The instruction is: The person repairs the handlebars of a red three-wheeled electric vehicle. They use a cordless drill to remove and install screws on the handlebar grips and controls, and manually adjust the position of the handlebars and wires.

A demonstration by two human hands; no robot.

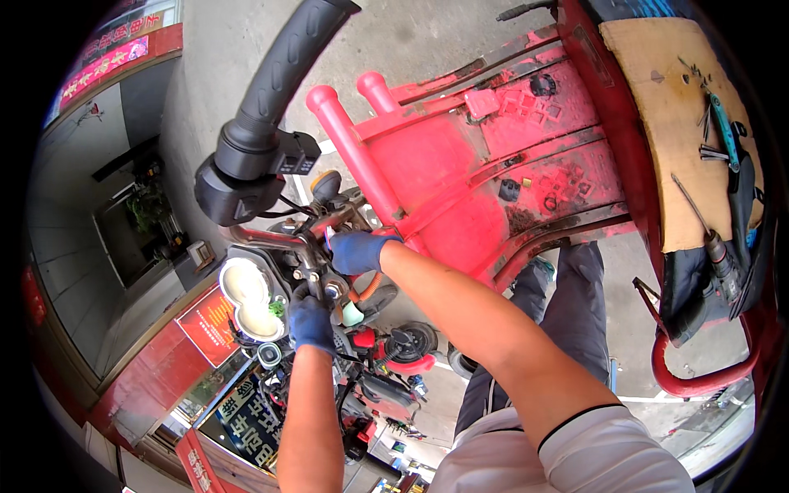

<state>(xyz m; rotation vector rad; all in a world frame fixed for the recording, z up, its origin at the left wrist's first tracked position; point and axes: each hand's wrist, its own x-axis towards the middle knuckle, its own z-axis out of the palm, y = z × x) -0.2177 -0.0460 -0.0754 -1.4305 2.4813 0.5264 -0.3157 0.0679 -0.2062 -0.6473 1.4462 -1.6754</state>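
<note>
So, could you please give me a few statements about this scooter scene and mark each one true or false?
1. Both hands wear blue gloves: the left hand and the right hand. True.
2. The handlebar grip is bright yellow. False; it is black.
3. Tools lie on the cardboard sheet. True.
4. The red body panel is green. False; it is red.
5. The right hand rests on the cardboard. False; it is at the handlebar stem.

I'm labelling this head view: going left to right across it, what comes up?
White twin headlight → left hand → right hand → red vehicle body panel → cardboard sheet → screwdriver.
</note>
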